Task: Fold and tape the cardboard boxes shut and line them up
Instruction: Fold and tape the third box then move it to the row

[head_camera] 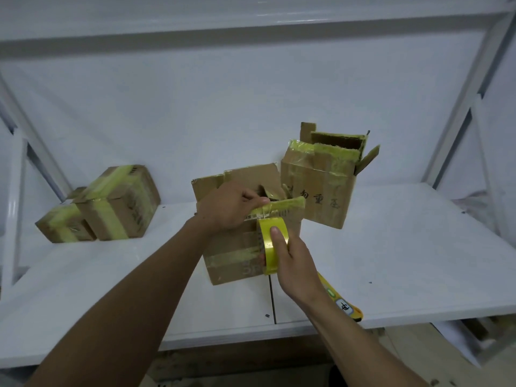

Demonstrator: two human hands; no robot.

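A cardboard box (pixel 231 263) with old yellow tape stands in the middle of the white shelf, its top flaps partly up. My left hand (pixel 226 206) pinches the free end of the yellow tape at the box's top front edge. My right hand (pixel 293 261) grips the yellow tape roll (pixel 268 241) in front of the box, just below that edge. A second box (pixel 318 188) with open flaps stands behind it to the right. Two boxes taped shut sit side by side at the left: a larger one (pixel 122 202) and a smaller one (pixel 62 224).
The white shelf board (pixel 405 261) has a seam near its front middle. A yellow tool (pixel 343 303) lies on the shelf under my right forearm. White frame posts stand at both sides, and a higher shelf (pixel 251 20) runs overhead.
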